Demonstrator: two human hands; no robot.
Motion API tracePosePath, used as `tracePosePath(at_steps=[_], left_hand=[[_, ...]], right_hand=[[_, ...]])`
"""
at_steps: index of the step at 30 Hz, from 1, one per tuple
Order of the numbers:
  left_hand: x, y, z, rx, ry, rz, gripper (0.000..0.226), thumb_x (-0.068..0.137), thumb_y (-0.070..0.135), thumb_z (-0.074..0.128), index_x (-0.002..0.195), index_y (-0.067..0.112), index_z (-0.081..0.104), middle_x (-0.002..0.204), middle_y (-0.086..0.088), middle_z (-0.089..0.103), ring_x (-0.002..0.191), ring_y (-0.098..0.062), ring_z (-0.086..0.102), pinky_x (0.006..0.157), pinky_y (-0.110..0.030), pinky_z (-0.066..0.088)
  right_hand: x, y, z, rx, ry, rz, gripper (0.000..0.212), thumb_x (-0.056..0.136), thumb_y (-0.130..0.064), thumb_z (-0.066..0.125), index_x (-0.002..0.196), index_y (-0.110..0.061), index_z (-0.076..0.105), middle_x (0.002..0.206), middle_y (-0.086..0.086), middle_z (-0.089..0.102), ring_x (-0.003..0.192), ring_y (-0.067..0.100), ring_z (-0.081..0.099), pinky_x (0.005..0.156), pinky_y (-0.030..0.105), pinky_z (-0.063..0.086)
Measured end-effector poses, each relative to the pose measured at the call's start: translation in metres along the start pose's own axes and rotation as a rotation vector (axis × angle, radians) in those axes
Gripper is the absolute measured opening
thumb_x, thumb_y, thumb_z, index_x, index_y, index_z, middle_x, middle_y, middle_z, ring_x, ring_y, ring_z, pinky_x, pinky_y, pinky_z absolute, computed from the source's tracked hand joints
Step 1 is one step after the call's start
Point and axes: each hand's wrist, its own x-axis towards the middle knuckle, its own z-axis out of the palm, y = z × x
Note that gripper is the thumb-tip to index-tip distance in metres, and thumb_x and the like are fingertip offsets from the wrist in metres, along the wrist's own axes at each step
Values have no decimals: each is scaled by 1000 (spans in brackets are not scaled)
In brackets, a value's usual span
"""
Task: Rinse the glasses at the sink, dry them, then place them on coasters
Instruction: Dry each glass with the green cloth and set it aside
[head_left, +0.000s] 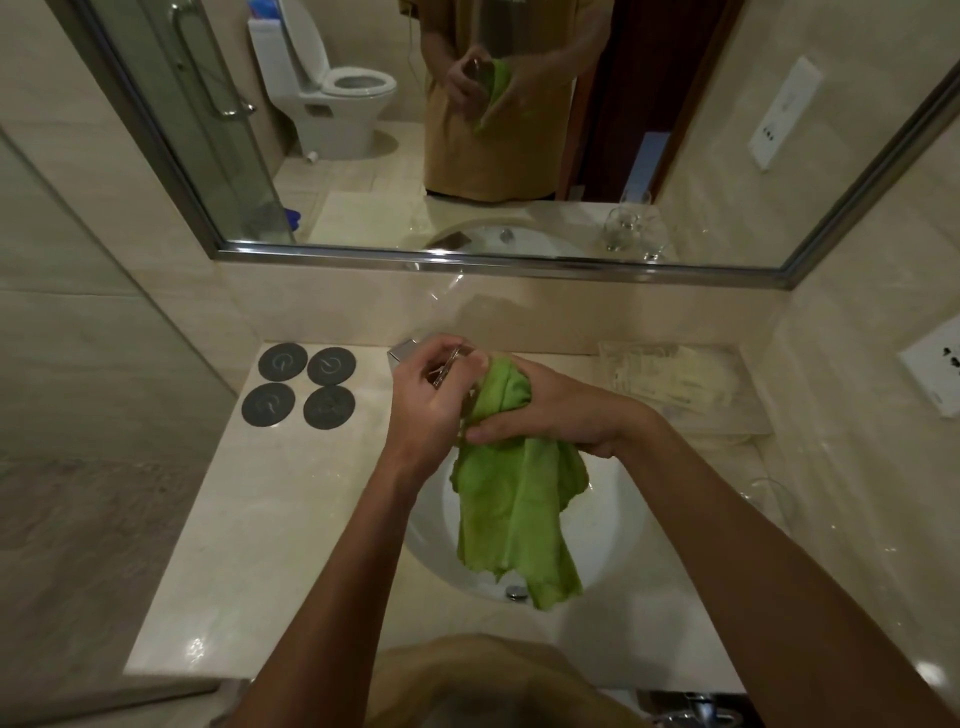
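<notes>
Over the white sink (618, 525), my left hand (423, 400) grips a clear glass (451, 368) that is tilted on its side. My right hand (558, 413) clutches a green cloth (519, 509) and presses a bunched part of it against the glass's mouth. The rest of the cloth hangs down into the basin. Both hands hide most of the glass. Several round dark coasters (306, 385) lie in a square on the counter's back left, all bare. A faint clear glass (771, 493) shows on the counter to the right of the sink.
A chrome tap (402, 352) sits behind my left hand, and the drain (516, 592) is at the basin's near side. Pale folded cloths (670, 379) lie at the back right. The mirror (467, 156) reflects glasses on the right counter. A wall socket (935, 364) is on the right.
</notes>
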Motion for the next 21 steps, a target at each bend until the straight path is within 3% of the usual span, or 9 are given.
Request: tracePosePath(at_steps=[2, 5, 9, 11, 14, 18, 21], left_hand=[[2, 1, 0, -6, -6, 33, 40, 82, 33, 59, 89, -5, 64, 81, -24, 61, 72, -18, 57, 65, -29, 48], [3, -2, 0, -4, 19, 23, 41, 82, 35, 60, 90, -5, 65, 79, -19, 63, 71, -20, 58, 64, -31, 47], [7, -7, -2, -55, 139, -72, 32, 80, 39, 59, 82, 8, 65, 69, 1, 60, 64, -12, 53, 62, -30, 44], [9, -5, -1, -90, 188, -119, 25, 78, 36, 59, 78, 12, 64, 66, 4, 58, 61, -9, 52, 59, -26, 44], [12, 0, 2, -153, 229, -191, 19, 80, 28, 56, 78, 9, 61, 70, -6, 52, 58, -8, 49, 53, -23, 41], [16, 2, 2, -199, 287, -273, 19, 81, 35, 57, 72, 20, 63, 71, -7, 53, 63, -16, 50, 54, -26, 41], [16, 6, 4, -179, 295, -223, 18, 89, 26, 54, 76, 16, 61, 66, -3, 53, 53, -10, 49, 50, -22, 41]], right_hand=[[0, 7, 0, 186, -30, -5, 64, 81, -2, 76, 138, -14, 49, 128, 25, 61, 113, 34, 65, 96, 48, 54], [1, 18, 5, 319, 19, -37, 67, 79, -1, 76, 138, -16, 49, 129, 25, 61, 114, 38, 64, 95, 49, 54], [4, 27, 24, 295, 249, -66, 65, 78, -5, 82, 131, -19, 47, 119, 14, 67, 106, 24, 69, 87, 40, 58], [7, 29, 37, 238, 380, -105, 66, 77, -12, 84, 127, -18, 42, 112, 4, 67, 101, 16, 69, 85, 35, 59], [12, 32, 49, 117, 461, -156, 72, 83, -20, 80, 133, -24, 28, 110, -5, 63, 100, 12, 68, 89, 35, 58], [10, 33, 55, -161, 592, -257, 98, 85, -21, 76, 151, -37, 6, 143, 3, 46, 124, 13, 53, 101, 36, 50], [5, 30, 56, -491, 717, -301, 102, 84, -14, 75, 154, -26, 1, 146, 14, 36, 124, 20, 47, 98, 38, 50]])
